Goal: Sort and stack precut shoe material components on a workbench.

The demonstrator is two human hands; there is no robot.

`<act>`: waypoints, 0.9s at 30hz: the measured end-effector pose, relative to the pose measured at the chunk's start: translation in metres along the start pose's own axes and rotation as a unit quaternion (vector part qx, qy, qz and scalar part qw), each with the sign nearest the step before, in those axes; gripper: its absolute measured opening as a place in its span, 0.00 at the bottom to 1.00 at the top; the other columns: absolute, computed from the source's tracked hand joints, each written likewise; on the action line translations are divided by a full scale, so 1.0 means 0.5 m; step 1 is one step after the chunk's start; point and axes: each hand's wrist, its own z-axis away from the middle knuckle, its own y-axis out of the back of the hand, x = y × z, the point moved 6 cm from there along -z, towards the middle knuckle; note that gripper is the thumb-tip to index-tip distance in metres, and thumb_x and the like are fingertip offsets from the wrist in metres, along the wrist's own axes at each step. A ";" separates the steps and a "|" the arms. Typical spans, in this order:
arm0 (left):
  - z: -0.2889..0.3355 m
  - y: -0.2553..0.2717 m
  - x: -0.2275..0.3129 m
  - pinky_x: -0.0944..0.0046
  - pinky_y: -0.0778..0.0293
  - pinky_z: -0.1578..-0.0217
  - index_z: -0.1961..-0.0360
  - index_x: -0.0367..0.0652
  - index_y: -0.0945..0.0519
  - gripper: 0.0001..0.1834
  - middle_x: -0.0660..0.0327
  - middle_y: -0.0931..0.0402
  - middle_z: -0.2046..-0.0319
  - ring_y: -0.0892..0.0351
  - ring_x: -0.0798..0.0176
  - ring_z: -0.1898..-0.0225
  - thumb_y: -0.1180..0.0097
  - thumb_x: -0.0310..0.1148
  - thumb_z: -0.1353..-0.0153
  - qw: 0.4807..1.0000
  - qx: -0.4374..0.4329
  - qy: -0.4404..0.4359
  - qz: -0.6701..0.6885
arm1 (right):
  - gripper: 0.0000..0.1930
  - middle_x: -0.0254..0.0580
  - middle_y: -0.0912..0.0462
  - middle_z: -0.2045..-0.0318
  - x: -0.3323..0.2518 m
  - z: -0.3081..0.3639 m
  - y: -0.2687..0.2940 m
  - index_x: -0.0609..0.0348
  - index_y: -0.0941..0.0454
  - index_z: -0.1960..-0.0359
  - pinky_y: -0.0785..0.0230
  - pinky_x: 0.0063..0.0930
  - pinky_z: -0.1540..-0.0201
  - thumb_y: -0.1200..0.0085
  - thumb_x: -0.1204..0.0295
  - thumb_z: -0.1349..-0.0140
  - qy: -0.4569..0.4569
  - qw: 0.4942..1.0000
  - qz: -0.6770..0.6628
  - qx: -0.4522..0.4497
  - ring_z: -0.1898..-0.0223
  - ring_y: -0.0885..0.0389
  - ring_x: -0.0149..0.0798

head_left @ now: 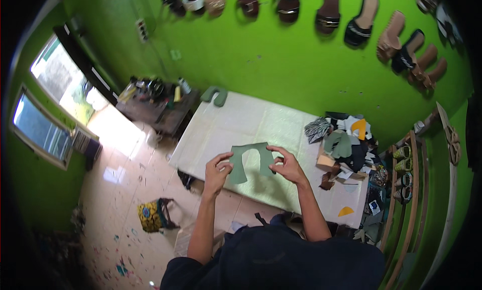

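A green arch-shaped piece of sheet material (238, 165), with a rounded cut-out in its middle, is held up over the white-topped table (246, 117). My left hand (217, 173) pinches its left edge, and my right hand (287, 166) grips the right edge, fingers curled. Through the cut-out the tabletop shows. Similar green curved pieces (215, 96) lie at the table's far left corner. I cannot tell whether the material is leather or synthetic.
Mixed scraps (346, 139) are heaped on the table's right end, near a yellow offcut (346, 211). A cluttered dark workbench (155, 111) stands at the far left, a patterned stool (150, 217) on the floor. Sandals (361, 26) hang along the green wall; a wooden rack (401, 189) stands right.
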 end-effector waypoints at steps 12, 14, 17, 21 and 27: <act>0.103 0.347 0.044 0.71 0.20 0.59 0.37 0.32 0.29 0.33 0.57 0.25 0.47 0.21 0.72 0.59 0.43 0.12 0.48 0.999 0.012 0.021 0.035 | 0.32 0.41 0.29 0.40 0.002 -0.123 -0.353 0.58 0.29 0.36 0.21 0.21 0.64 0.39 0.85 0.46 0.020 0.997 0.024 -0.071 0.64 0.24 0.27; 0.096 0.377 0.047 0.71 0.21 0.59 0.37 0.32 0.29 0.33 0.57 0.26 0.47 0.22 0.72 0.59 0.43 0.11 0.48 0.999 0.020 0.009 0.043 | 0.33 0.40 0.29 0.41 0.013 -0.148 -0.380 0.57 0.28 0.36 0.22 0.21 0.62 0.39 0.85 0.47 0.014 0.996 0.031 -0.077 0.64 0.24 0.26; 0.075 0.425 0.044 0.71 0.22 0.60 0.38 0.31 0.28 0.33 0.57 0.28 0.43 0.22 0.71 0.58 0.45 0.09 0.49 0.999 0.031 -0.005 0.041 | 0.33 0.39 0.27 0.42 0.026 -0.196 -0.417 0.56 0.28 0.36 0.22 0.20 0.62 0.39 0.85 0.47 0.011 0.996 0.027 -0.079 0.64 0.23 0.26; 0.006 0.478 0.048 0.72 0.22 0.61 0.38 0.31 0.28 0.33 0.58 0.28 0.43 0.22 0.69 0.57 0.46 0.08 0.50 0.999 0.028 -0.006 0.025 | 0.33 0.39 0.26 0.42 0.029 -0.266 -0.442 0.55 0.27 0.37 0.23 0.22 0.62 0.38 0.85 0.48 0.035 0.997 0.037 -0.065 0.64 0.23 0.27; -0.151 0.559 0.049 0.71 0.21 0.60 0.38 0.38 0.26 0.35 0.58 0.28 0.44 0.22 0.69 0.56 0.46 0.08 0.50 1.000 0.001 -0.004 -0.008 | 0.33 0.35 0.23 0.45 0.077 -0.417 -0.455 0.50 0.26 0.37 0.24 0.21 0.62 0.38 0.83 0.48 0.026 0.998 0.045 -0.033 0.66 0.23 0.26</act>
